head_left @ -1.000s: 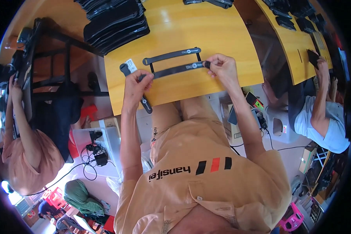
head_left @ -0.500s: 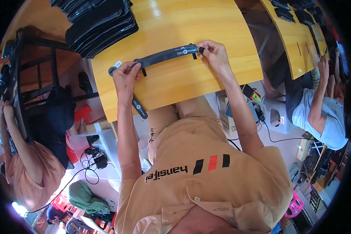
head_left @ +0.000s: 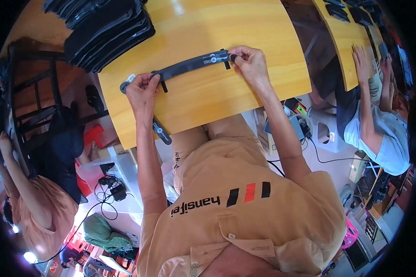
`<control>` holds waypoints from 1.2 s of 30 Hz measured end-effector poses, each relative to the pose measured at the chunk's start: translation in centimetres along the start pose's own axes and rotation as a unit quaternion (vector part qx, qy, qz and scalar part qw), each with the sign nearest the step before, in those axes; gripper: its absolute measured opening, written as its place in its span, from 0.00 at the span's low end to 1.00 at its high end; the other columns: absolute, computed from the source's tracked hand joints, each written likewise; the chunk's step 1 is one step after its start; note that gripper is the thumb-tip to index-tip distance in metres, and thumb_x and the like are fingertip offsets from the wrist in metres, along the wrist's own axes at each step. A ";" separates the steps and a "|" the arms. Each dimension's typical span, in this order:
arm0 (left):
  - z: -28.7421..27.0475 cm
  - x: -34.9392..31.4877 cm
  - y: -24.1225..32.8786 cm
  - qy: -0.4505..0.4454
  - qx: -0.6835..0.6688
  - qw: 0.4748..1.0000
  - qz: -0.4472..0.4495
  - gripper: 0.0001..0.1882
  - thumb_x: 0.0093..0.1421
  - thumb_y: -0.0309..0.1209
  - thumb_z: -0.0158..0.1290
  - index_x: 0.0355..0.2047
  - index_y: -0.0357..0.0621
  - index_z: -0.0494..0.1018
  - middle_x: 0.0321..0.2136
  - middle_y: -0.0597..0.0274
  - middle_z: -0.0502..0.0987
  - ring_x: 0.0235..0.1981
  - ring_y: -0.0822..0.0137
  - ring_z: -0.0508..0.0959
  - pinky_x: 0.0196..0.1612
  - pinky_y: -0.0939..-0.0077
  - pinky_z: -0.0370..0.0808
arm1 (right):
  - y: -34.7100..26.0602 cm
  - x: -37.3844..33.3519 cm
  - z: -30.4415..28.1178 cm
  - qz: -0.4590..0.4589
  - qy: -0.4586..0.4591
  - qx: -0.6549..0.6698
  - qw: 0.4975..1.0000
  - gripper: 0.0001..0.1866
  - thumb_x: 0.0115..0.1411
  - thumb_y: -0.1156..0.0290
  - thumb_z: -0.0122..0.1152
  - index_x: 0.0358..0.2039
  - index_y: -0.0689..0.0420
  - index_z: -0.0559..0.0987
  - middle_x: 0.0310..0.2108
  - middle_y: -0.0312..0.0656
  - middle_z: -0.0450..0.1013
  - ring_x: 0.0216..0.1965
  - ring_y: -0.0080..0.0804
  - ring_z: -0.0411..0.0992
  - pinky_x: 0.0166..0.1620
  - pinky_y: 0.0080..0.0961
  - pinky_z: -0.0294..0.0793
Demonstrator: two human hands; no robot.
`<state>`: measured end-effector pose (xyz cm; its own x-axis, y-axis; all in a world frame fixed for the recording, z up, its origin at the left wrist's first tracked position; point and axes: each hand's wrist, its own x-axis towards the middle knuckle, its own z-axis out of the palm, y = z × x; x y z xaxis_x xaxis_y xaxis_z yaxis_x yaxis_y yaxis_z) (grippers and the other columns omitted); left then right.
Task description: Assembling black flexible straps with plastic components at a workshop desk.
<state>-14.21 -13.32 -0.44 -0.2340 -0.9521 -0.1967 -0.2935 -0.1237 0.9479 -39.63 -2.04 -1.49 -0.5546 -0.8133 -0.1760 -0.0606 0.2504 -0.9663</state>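
A dark grey strap [head_left: 185,67] with white print lies stretched across the yellow wooden table [head_left: 245,87]. My left hand [head_left: 142,91] pinches its left end, fingers closed over the band. At the other end my right hand [head_left: 249,64] grips the strap's tip, where a dark bit shows between thumb and fingers. Two short black tabs stick out from the band toward me, one near each hand. Past my left wrist, a loose printed strap end [head_left: 162,131] hangs over the table's front edge. A rounded grey end with a white label [head_left: 130,77] shows left of my left hand.
Stacked black fabric pieces [head_left: 111,37] stand at the table's far left. A black metal frame [head_left: 55,87] is left of the table. One co-worker [head_left: 46,203] sits at left, another [head_left: 374,134] at a second table [head_left: 351,51] on the right. Cables and adapters [head_left: 113,189] lie on a plastic bin.
Both hands and the strap appear slightly farther left, along with the table and stack. My grip on both ends stays the same. The right co-worker's hands have moved apart.
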 end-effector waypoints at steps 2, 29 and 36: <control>0.1 0.1 0.0 -0.002 -0.003 1.000 -0.002 0.08 0.50 0.25 0.58 0.28 0.32 0.74 0.18 0.67 0.72 0.16 0.80 0.67 0.19 0.89 0.64 | -0.3 -0.1 0.1 0.013 0.007 0.020 1.000 0.08 0.48 0.83 0.50 0.28 0.64 0.78 0.15 0.35 0.70 0.14 0.15 0.64 0.15 0.14 0.61; 0.6 -0.1 0.4 0.035 0.084 0.996 -0.008 0.09 0.51 0.27 0.57 0.28 0.32 0.75 0.17 0.65 0.73 0.15 0.79 0.68 0.19 0.86 0.65 | -0.5 -0.5 0.9 -0.006 0.061 -0.004 0.998 0.07 0.50 0.83 0.52 0.29 0.65 0.78 0.17 0.35 0.71 0.16 0.15 0.65 0.17 0.12 0.65; 0.5 0.0 -0.1 0.030 0.067 0.997 -0.001 0.09 0.51 0.27 0.57 0.28 0.32 0.75 0.17 0.65 0.73 0.15 0.79 0.68 0.19 0.87 0.66 | -0.7 -0.6 0.9 -0.011 0.067 -0.004 0.998 0.08 0.47 0.83 0.52 0.29 0.66 0.78 0.17 0.38 0.71 0.16 0.17 0.68 0.17 0.15 0.69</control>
<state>-14.68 -13.19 -0.64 -0.1782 -0.9674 -0.1798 -0.4155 -0.0917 0.9049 -38.52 -2.21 -0.93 -0.6585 -0.7416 -0.1282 -0.0793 0.2378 -0.9681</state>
